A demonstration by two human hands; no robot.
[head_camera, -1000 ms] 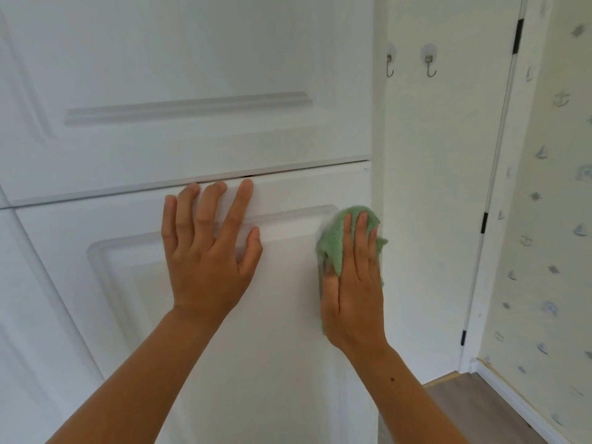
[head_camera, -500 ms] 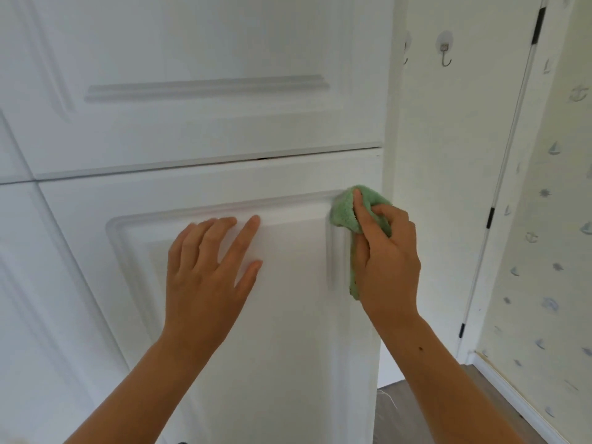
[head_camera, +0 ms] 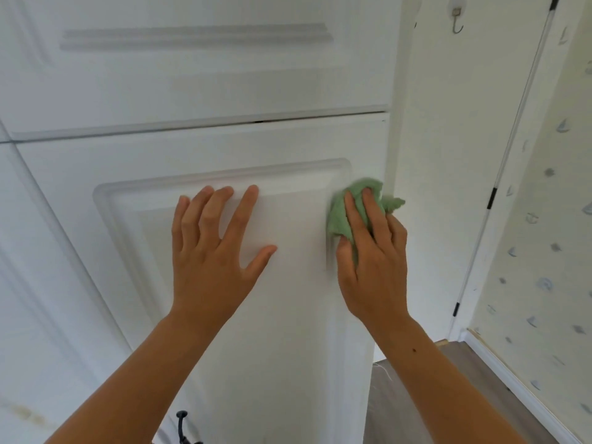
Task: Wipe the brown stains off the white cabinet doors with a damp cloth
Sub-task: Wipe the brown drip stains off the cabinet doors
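Nearest, low on the left, faint brownish smears [head_camera: 27, 411] seem to mark the neighbouring door. Higher up, the left hand [head_camera: 213, 251] lies spread flat on the cabinet door [head_camera: 288, 331], steadying it. The right hand [head_camera: 373, 257] grips the bunched green cloth [head_camera: 339, 219] against the panel's right moulding. Wiping looks mid-course. The next move calls for firm strokes along that groove, then a shift toward the smears.

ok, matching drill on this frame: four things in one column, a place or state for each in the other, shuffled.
1 left hand
2 right hand
3 green cloth
4 hook

a on the wall, top right
b flat on the cabinet door, fingers spread
c bunched by the door's right edge
d holds the cloth against the door

Pairs: 1-b, 2-d, 3-c, 4-a
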